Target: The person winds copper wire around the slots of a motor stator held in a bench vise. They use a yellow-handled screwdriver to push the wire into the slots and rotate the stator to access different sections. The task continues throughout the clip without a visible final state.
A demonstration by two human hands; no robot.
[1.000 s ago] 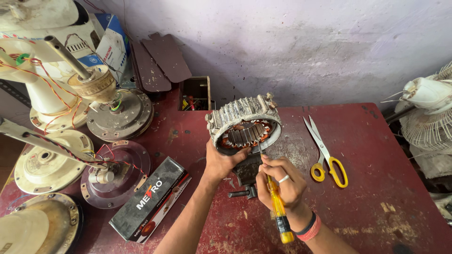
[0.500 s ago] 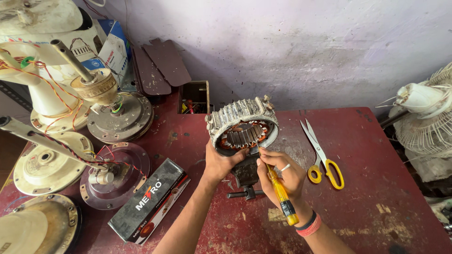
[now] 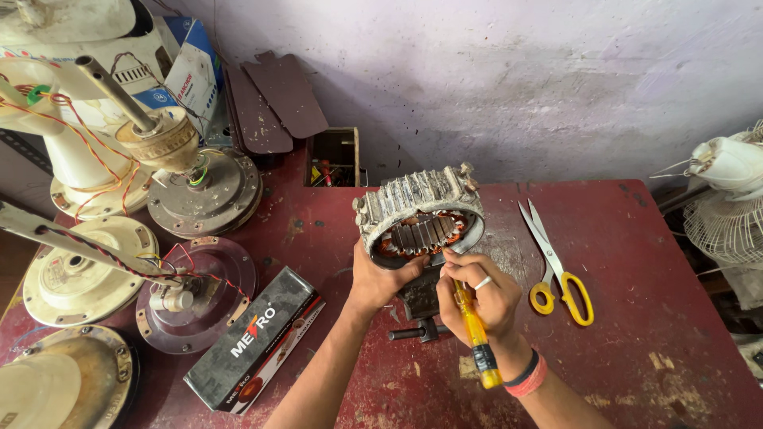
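**Screwdriver swung nearer upright at the stator**

Your right hand (image 3: 479,298) has tipped the yellow screwdriver (image 3: 474,334) steeper than a moment ago, fingers wrapped tight, tip at the stator's lower rim. Your left hand (image 3: 381,280) grips the fan motor stator (image 3: 419,213) from below, held tilted above the small vise (image 3: 420,306) on the red table (image 3: 636,334). Yellow-handled scissors (image 3: 556,266) lie just right.

Between the hands, the motor stator (image 3: 419,214) is dull grey with copper-orange windings inside; the screwdriver (image 3: 475,334) in the right hand (image 3: 477,298) has a translucent yellow handle; right of it, the scissors (image 3: 556,266) have yellow handles; beneath, the table (image 3: 636,318) is worn dark red.
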